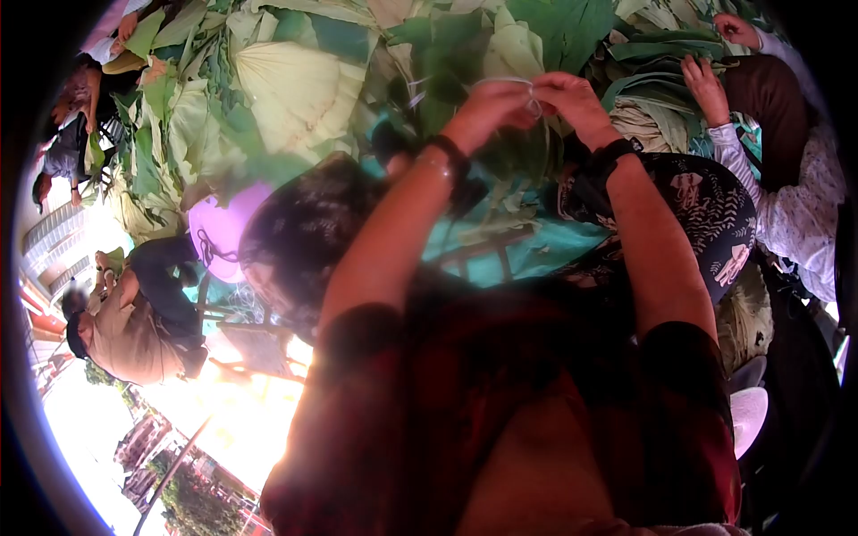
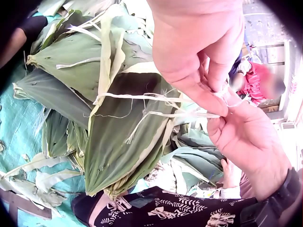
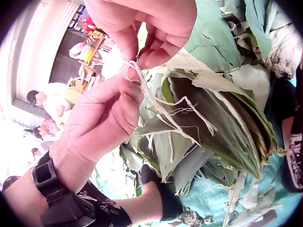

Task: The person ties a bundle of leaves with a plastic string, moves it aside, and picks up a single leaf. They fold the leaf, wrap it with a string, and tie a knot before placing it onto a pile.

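In the head view my left hand (image 1: 493,109) and right hand (image 1: 576,100) meet in front of me, fingertips close together. Both pinch a thin white string (image 1: 531,89), which loops between their fingers. The left wrist view shows strands of the string (image 2: 147,97) running from the fingers across a folded bundle of large green leaves (image 2: 120,135). Loose frayed ends (image 3: 201,113) dangle over the same bundle in the right wrist view. My left hand (image 3: 102,111) shows there below my right hand (image 3: 151,28). The curled fingers partly hide the crossing of the strands.
More folded leaf bundles (image 2: 66,71) lie on a teal sheet (image 2: 28,127) with leaf scraps. Broad leaves (image 1: 304,94) heap up ahead. A person in a patterned sleeve (image 1: 813,205) handles leaves at right. A purple hat (image 1: 223,234) and a seated person (image 1: 138,335) are at left.
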Available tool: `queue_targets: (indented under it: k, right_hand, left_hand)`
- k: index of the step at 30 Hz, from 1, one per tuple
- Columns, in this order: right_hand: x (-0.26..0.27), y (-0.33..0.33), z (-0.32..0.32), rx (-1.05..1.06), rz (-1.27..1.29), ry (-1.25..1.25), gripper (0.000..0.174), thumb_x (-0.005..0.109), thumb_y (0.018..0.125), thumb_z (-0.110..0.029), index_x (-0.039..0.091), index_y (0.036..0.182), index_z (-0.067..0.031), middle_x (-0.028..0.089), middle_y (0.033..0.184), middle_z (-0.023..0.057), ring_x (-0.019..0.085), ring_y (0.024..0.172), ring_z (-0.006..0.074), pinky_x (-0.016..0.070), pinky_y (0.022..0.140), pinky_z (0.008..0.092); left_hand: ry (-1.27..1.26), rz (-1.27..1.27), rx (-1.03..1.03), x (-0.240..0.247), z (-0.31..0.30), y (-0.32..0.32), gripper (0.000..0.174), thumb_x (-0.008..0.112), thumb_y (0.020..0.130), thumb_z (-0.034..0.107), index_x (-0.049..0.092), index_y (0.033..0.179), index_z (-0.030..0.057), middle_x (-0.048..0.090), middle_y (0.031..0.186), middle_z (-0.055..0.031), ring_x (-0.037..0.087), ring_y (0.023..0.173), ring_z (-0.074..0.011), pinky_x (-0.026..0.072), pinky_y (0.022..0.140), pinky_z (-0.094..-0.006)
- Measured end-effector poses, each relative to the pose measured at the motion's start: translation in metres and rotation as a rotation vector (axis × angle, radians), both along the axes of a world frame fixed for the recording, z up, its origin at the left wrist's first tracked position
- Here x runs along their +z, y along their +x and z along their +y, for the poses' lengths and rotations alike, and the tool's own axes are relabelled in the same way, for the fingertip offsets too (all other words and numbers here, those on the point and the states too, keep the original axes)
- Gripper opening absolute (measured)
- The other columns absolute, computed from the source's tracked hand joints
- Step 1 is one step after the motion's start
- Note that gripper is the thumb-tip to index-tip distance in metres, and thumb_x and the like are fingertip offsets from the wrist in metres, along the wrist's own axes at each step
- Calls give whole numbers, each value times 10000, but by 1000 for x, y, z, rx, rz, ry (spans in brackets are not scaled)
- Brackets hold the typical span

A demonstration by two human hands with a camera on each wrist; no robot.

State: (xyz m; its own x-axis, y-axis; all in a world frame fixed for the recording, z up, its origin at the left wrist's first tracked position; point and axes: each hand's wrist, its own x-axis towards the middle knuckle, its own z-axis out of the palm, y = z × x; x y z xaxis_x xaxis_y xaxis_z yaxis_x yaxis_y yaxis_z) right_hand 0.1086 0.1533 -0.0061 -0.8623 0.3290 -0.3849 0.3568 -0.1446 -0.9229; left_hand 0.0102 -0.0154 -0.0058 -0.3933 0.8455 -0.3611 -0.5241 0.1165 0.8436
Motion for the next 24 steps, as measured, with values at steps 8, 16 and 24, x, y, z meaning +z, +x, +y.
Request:
queue_targets:
  k: [8, 16, 24]
  right_hand:
    - [6, 5, -2, 4, -42, -251, 262, 699, 854, -173, 695, 1052, -3, 684, 993, 66, 646, 878, 154, 527, 776, 282]
    - [12, 6, -2, 16, -70, -250, 247, 692, 859, -190, 705, 1032, -15, 679, 991, 64, 647, 880, 159, 530, 774, 291]
    - [8, 2, -1, 43, -38, -203, 251, 692, 864, -193, 711, 1036, -11, 686, 962, 59, 648, 856, 150, 531, 749, 284]
  left_hand:
    - [-7, -148, 4, -6, -5, 1, 230, 613, 956, 236, 643, 1054, 31, 660, 927, -62, 640, 823, -150, 532, 755, -285]
    - [-22, -157, 3, -5, -3, 2, 214, 619, 949, 233, 645, 994, 26, 647, 888, -53, 630, 795, -142, 524, 720, -266]
    - [-71, -31, -11, 5, -1, 0, 274, 617, 934, 247, 654, 1028, -8, 673, 907, -88, 648, 774, -165, 538, 702, -279]
